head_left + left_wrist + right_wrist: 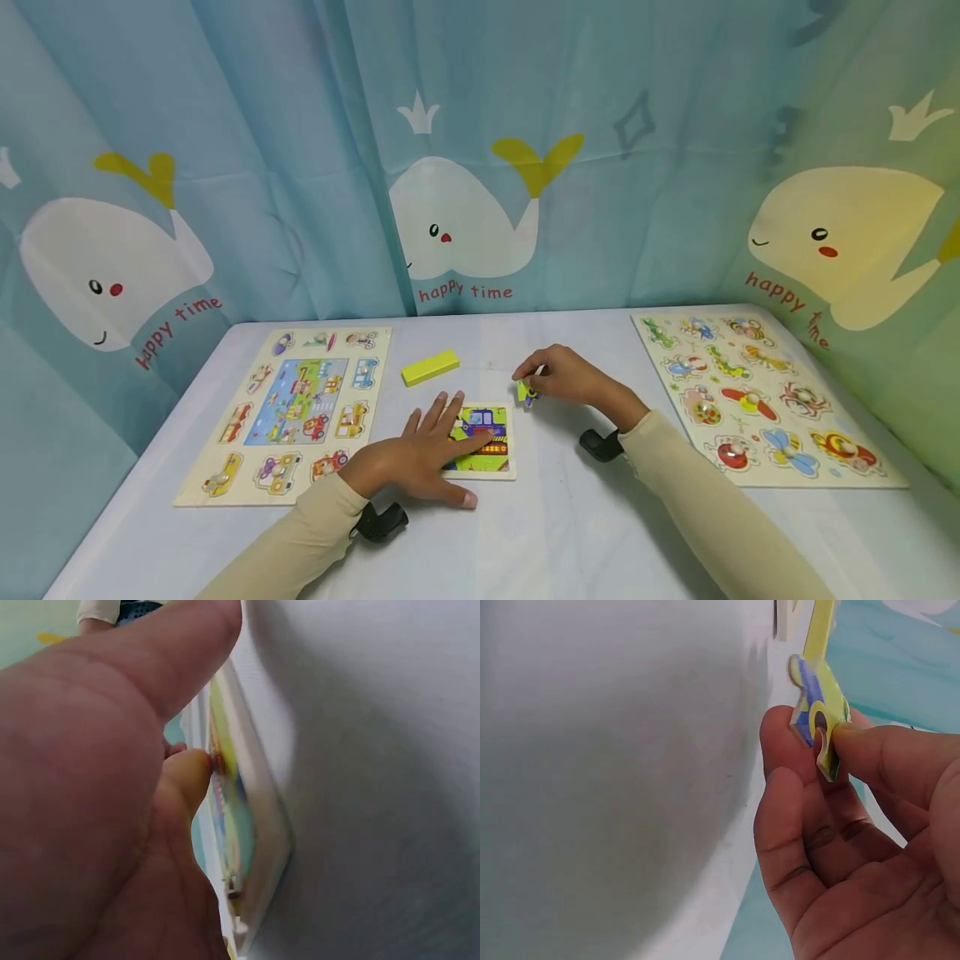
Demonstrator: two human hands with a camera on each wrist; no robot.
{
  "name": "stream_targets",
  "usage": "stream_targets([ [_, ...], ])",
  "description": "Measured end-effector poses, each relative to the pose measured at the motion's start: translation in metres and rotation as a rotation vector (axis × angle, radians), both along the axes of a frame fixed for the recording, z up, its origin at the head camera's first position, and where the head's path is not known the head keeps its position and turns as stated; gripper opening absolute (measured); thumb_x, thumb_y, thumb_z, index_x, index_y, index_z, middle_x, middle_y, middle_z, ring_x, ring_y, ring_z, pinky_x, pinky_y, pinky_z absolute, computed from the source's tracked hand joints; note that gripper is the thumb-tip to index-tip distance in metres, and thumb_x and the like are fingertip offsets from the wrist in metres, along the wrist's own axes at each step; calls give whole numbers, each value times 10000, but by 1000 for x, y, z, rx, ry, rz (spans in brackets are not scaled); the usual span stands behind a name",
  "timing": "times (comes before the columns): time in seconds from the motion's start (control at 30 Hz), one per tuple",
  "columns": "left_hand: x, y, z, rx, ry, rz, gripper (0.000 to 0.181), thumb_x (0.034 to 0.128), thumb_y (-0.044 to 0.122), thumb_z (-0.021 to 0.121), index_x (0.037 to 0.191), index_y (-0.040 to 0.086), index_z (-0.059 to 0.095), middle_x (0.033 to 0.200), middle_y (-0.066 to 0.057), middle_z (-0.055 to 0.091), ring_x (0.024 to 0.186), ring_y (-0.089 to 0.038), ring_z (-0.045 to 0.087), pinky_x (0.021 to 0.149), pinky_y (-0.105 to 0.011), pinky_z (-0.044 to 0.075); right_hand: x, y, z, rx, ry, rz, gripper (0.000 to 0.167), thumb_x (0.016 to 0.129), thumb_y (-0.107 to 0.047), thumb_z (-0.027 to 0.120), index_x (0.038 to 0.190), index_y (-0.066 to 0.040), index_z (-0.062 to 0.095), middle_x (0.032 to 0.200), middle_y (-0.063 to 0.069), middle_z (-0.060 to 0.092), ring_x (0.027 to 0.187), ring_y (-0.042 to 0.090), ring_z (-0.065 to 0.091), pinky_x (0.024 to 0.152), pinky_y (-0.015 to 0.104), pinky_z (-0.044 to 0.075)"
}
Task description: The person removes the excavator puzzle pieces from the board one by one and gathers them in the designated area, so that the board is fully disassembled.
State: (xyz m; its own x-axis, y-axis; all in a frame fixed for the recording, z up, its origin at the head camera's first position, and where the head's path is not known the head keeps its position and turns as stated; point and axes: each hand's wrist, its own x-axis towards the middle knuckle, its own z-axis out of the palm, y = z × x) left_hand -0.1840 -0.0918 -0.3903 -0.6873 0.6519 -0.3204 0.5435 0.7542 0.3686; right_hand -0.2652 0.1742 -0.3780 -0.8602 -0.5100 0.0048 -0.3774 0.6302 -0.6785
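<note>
A small square jigsaw puzzle (489, 461) in a pale wooden frame lies near the middle of the table, with a vehicle picture on green. My left hand (423, 454) rests over its left part, fingers spread and straight, covering some of the picture. Seen from the left wrist, the puzzle's frame (266, 859) lies beside the thumb and palm. My right hand (566, 375) is raised just to the right, beyond the puzzle's far corner. Between thumb and fingers it pinches a jigsaw piece (815, 712), yellow-green and blue with a knob at one side.
A yellow block (431, 367) lies behind the puzzle. On the left is a vehicle peg board (251, 492), on the right an insect peg board (825, 479). A whale-print curtain (315, 242) hangs along the table's back edge.
</note>
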Motion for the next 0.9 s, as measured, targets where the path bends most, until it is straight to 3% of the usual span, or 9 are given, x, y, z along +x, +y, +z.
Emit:
stream_targets([
  [0.4, -4, -1, -2, -20, 4, 24, 814, 842, 615, 642, 1533, 377, 283, 1605, -165, -110, 1448, -347, -155, 1116, -593, -16, -5, 7, -15, 0, -14, -23, 190, 928, 36, 570, 1015, -2, 734, 985, 69, 696, 802, 146, 574, 724, 309, 489],
  [0.9, -3, 1, -3, -25, 3, 24, 811, 841, 610, 646, 1531, 372, 291, 1607, -158, -110, 1447, -342, -162, 1116, -587, -29, -3, 10, -16, 0, -48, -65, 176, 933, 32, 580, 1042, 21, 717, 995, 86, 689, 822, 165, 583, 748, 323, 496],
])
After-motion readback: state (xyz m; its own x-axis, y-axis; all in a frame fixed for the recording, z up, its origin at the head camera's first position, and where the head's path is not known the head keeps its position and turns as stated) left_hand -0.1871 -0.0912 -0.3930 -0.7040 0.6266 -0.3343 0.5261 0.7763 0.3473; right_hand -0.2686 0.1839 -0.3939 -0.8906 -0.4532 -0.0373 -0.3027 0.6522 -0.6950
